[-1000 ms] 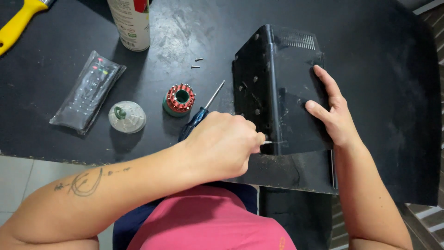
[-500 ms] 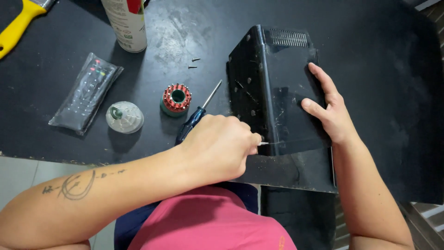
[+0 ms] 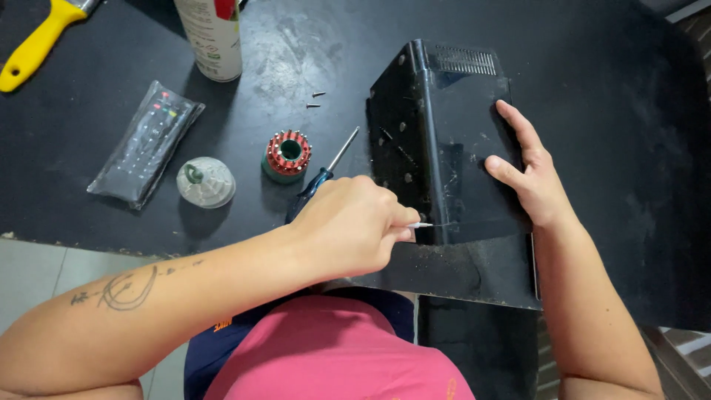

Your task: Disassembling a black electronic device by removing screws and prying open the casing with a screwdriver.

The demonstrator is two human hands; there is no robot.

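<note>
A black metal casing [image 3: 444, 126] with a vent grille stands tilted on the black table [image 3: 607, 89], its lower flap near the table's front edge. My left hand [image 3: 348, 226] is closed around a thin tool with a pale tip [image 3: 421, 224]; the tip touches the casing's lower left edge. My right hand [image 3: 529, 170] grips the casing's right side, fingers laid along the top face and thumb pressed on it. My tattooed left forearm crosses the lower left of the view.
A blue-handled screwdriver [image 3: 320, 180] lies just left of the casing. Beside it are a red and green bit holder [image 3: 287, 155], a round clear lid [image 3: 206, 181], a bagged remote [image 3: 144, 144], two loose screws [image 3: 315, 100], a spray can [image 3: 211, 37] and a yellow handle [image 3: 33, 48].
Both hands stay where they were on the casing. Only the view has shifted slightly.
</note>
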